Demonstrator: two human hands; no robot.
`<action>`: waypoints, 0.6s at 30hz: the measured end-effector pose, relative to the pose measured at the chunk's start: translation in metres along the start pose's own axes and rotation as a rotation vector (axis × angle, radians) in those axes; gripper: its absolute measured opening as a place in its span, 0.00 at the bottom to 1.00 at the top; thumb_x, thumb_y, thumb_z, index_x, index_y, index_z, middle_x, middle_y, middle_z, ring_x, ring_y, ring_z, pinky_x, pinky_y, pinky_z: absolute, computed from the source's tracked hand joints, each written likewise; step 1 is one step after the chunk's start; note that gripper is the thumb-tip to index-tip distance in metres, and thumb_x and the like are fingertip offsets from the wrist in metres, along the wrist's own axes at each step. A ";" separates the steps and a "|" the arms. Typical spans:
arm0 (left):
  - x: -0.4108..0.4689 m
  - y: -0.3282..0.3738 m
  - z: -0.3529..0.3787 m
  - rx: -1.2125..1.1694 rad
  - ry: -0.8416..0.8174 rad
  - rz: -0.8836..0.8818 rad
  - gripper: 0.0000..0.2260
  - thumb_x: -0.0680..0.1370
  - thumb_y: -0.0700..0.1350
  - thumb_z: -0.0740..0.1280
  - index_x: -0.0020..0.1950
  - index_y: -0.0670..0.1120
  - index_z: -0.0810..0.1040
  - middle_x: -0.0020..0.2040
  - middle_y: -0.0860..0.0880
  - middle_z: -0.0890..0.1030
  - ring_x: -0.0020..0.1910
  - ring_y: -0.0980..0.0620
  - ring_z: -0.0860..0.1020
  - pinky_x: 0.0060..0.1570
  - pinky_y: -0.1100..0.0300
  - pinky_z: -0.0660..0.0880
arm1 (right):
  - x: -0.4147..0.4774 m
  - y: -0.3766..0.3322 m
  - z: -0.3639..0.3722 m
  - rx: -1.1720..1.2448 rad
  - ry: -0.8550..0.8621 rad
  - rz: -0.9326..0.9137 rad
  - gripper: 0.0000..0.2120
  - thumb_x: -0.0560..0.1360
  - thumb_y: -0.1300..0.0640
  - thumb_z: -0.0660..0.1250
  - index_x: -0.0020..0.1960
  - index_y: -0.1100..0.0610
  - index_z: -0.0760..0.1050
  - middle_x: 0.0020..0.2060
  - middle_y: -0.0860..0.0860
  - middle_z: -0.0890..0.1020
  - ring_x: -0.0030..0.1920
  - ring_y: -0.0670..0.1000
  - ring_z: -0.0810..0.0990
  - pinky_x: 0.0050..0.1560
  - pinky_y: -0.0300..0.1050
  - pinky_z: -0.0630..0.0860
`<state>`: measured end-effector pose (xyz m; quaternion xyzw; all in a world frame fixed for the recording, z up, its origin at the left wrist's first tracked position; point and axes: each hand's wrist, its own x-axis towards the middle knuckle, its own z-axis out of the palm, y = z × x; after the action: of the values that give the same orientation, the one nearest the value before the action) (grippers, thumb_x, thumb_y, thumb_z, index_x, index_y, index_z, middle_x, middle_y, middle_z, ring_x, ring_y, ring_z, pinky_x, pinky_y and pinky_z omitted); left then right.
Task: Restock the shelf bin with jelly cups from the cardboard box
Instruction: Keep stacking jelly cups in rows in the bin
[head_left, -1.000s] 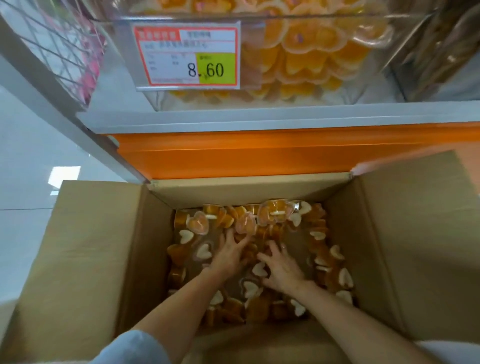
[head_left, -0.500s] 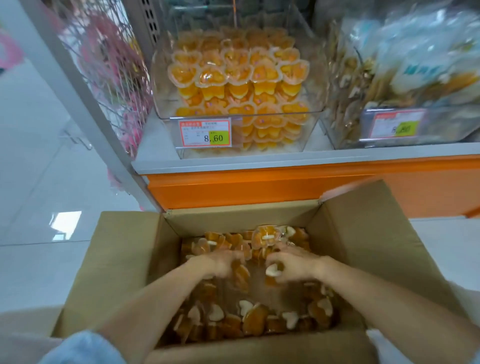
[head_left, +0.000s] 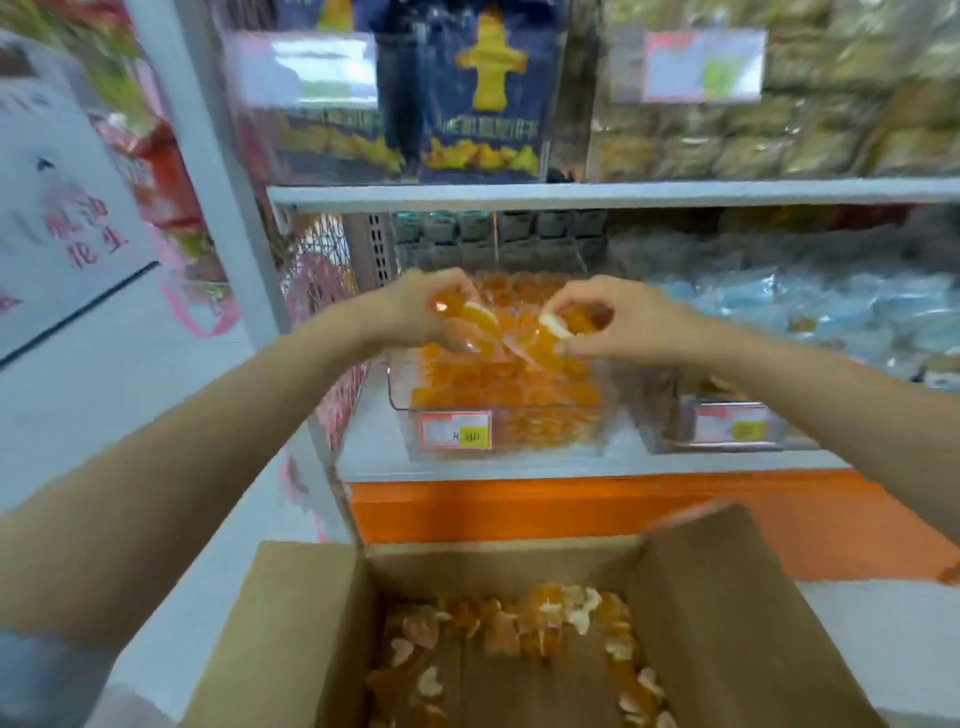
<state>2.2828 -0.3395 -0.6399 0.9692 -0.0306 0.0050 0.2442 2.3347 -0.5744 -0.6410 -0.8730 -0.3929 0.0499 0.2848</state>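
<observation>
Carrying 2 handfuls of jelly cups (head_left: 475, 317) to the shelf bin (head_left: 397, 387): the delivery step of the restock.

The left hand (head_left: 415, 312) is curled round several orange cups and the right hand (head_left: 618, 322) grips its own clutch. The 2 hands are close together, just above the open top of the clear bin. How many cups each holds cannot be told through the blur. The bin sits on the shelf (head_left: 571, 465) behind a price tag (head_left: 455, 430) and looks well filled with orange cups. The cardboard box (head_left: 727, 623) stands open below, with more cups along its walls and bare floor in the middle. The next move probably calls for lowering both hands into the bin mouth and loosening the fingers, so that the cups land inside and not over the front wall. After that comes another reach into the box.
</observation>
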 end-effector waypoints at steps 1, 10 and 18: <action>0.011 0.004 -0.001 0.020 0.020 -0.060 0.21 0.71 0.42 0.73 0.62 0.45 0.72 0.60 0.41 0.74 0.59 0.44 0.71 0.54 0.58 0.69 | 0.023 0.005 0.000 -0.027 0.050 0.032 0.11 0.70 0.53 0.72 0.49 0.43 0.73 0.44 0.43 0.75 0.48 0.46 0.71 0.45 0.37 0.65; 0.101 -0.040 0.032 0.121 0.115 -0.268 0.30 0.71 0.54 0.71 0.70 0.51 0.66 0.71 0.41 0.65 0.71 0.39 0.62 0.69 0.47 0.62 | 0.118 0.053 0.036 -0.190 0.104 0.243 0.17 0.70 0.49 0.70 0.58 0.51 0.78 0.56 0.54 0.80 0.56 0.55 0.77 0.53 0.45 0.74; 0.100 -0.058 0.035 0.102 0.161 -0.224 0.27 0.71 0.47 0.73 0.67 0.48 0.67 0.64 0.41 0.72 0.63 0.40 0.70 0.57 0.53 0.71 | 0.118 0.063 0.029 -0.093 0.087 0.362 0.26 0.68 0.54 0.76 0.64 0.56 0.75 0.59 0.56 0.79 0.59 0.56 0.77 0.53 0.41 0.72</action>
<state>2.3856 -0.3110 -0.6953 0.9742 0.0980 0.0571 0.1953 2.4486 -0.5100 -0.6831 -0.9428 -0.2189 0.0445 0.2473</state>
